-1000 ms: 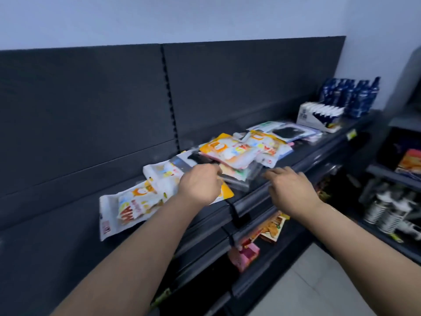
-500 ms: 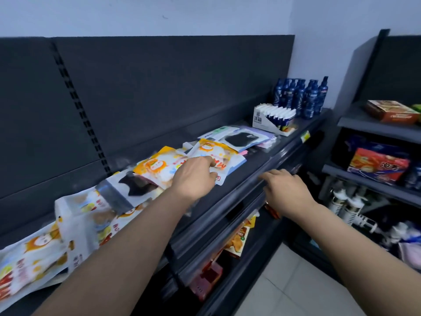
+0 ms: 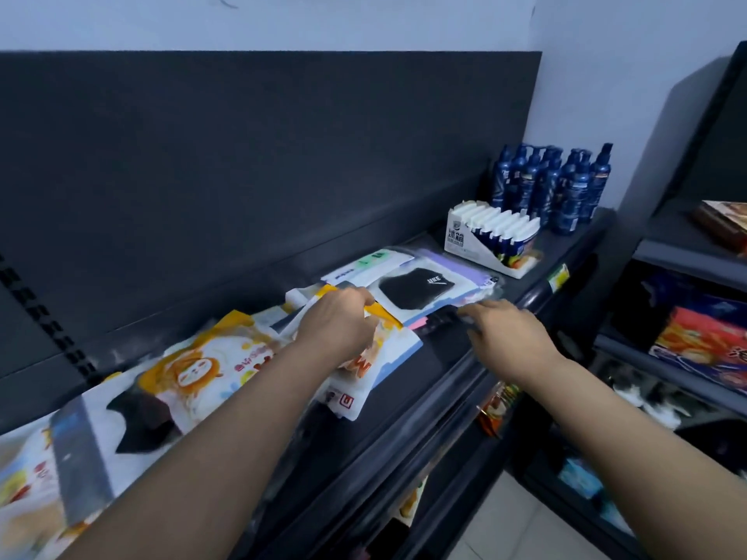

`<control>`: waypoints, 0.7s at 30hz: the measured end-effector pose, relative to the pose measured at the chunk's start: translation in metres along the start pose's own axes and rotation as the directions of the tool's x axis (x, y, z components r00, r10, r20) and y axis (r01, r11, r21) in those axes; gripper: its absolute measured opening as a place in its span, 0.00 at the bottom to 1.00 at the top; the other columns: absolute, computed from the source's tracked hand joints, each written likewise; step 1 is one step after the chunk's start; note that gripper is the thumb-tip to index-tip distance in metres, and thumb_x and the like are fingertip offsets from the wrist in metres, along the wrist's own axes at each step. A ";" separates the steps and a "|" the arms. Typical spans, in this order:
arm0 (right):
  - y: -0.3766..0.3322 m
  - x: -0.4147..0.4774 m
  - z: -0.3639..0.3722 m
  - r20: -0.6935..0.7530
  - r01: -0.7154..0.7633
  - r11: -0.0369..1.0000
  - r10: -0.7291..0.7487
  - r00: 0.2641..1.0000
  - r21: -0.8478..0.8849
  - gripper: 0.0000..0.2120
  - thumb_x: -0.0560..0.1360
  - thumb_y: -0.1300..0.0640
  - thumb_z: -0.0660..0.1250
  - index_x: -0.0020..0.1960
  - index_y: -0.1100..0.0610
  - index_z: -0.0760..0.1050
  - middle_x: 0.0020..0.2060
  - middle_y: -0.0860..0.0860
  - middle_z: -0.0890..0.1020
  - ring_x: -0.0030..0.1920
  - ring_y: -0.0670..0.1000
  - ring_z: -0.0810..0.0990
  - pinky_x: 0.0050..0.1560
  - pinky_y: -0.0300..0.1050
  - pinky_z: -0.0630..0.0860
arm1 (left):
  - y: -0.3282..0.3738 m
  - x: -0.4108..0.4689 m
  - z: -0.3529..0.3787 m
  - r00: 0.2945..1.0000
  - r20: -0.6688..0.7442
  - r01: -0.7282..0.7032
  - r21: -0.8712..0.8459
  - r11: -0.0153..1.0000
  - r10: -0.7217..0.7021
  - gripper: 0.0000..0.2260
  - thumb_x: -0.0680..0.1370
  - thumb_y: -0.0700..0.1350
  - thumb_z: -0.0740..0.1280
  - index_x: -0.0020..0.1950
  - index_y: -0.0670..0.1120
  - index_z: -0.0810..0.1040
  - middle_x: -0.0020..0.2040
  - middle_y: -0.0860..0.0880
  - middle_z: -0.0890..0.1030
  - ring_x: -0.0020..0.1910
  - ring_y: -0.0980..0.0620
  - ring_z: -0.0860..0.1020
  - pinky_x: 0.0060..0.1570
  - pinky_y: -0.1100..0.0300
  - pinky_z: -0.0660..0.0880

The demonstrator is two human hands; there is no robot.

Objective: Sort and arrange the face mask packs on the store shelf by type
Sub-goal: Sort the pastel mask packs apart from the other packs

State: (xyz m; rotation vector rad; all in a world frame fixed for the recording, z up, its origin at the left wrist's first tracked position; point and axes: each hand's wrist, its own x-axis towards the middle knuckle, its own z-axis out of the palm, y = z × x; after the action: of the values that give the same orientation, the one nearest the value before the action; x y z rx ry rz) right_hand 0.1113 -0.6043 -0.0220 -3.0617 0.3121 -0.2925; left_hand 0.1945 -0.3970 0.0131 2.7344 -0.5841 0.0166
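Face mask packs lie strewn along a dark shelf (image 3: pixel 444 357). At the left lie orange cartoon packs (image 3: pixel 202 369) and a clear pack holding a black mask (image 3: pixel 137 422). Further right sits a pile topped by a clear pack with a black logo mask (image 3: pixel 412 291), with a green-labelled pack (image 3: pixel 372 262) behind it. My left hand (image 3: pixel 335 321) grips the end of an orange cartoon pack (image 3: pixel 382 315) beside that pile. My right hand (image 3: pixel 501 329) has its fingertips at the pile's near edge. Blur hides whether they pinch anything.
A white display box of small tubes (image 3: pixel 489 236) and several blue bottles (image 3: pixel 549 183) stand at the shelf's far right end. Snack packs (image 3: pixel 495 402) hang below the shelf lip. Another shelf unit with a red pack (image 3: pixel 703 349) stands to the right.
Both hands have moved right along the shelf, from the orange packs to the pile with the black logo mask. My right hand has risen from the shelf's front rail to the pile's edge.
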 end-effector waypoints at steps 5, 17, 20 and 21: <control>0.026 0.048 0.011 0.040 -0.011 1.000 0.011 0.999 0.004 0.19 0.77 0.57 0.58 0.67 0.50 0.70 0.62 0.52 0.76 0.63 0.57 0.72 0.57 0.52 0.71 | 0.006 0.027 0.011 0.999 -0.034 0.037 0.051 0.998 -0.035 0.17 0.79 0.48 0.62 0.68 0.51 0.73 0.65 0.49 0.76 0.61 0.48 0.75 0.48 0.56 0.71; 0.057 0.146 0.059 0.249 0.254 0.949 -0.295 0.922 0.186 0.24 0.81 0.44 0.51 0.76 0.47 0.57 0.72 0.54 0.64 0.71 0.58 0.62 0.70 0.54 0.61 | 0.055 0.097 0.032 0.977 -0.123 0.175 0.001 0.985 -0.174 0.16 0.80 0.47 0.61 0.68 0.50 0.74 0.68 0.50 0.75 0.67 0.48 0.72 0.61 0.54 0.71; 0.051 0.147 0.070 0.198 0.336 0.914 -0.382 0.903 0.229 0.24 0.80 0.43 0.53 0.75 0.45 0.59 0.74 0.53 0.63 0.72 0.59 0.60 0.71 0.55 0.60 | 0.054 0.102 0.033 0.960 -0.160 0.236 0.011 0.972 -0.231 0.16 0.80 0.46 0.60 0.68 0.51 0.73 0.69 0.50 0.74 0.68 0.48 0.70 0.63 0.54 0.69; 0.047 0.145 0.070 0.189 0.367 0.902 -0.410 0.892 0.227 0.24 0.79 0.43 0.54 0.74 0.44 0.59 0.74 0.52 0.63 0.73 0.58 0.59 0.71 0.55 0.59 | 0.053 0.102 0.033 0.951 -0.167 0.266 0.013 0.964 -0.260 0.16 0.80 0.46 0.60 0.68 0.51 0.73 0.69 0.50 0.74 0.68 0.48 0.71 0.63 0.55 0.70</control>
State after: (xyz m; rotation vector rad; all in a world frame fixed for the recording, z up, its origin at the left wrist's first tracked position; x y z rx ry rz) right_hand 0.2552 -0.6779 -0.0674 -2.9041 -0.3311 0.0280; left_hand 0.2651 -0.4938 0.0076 2.7880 -0.1723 0.1863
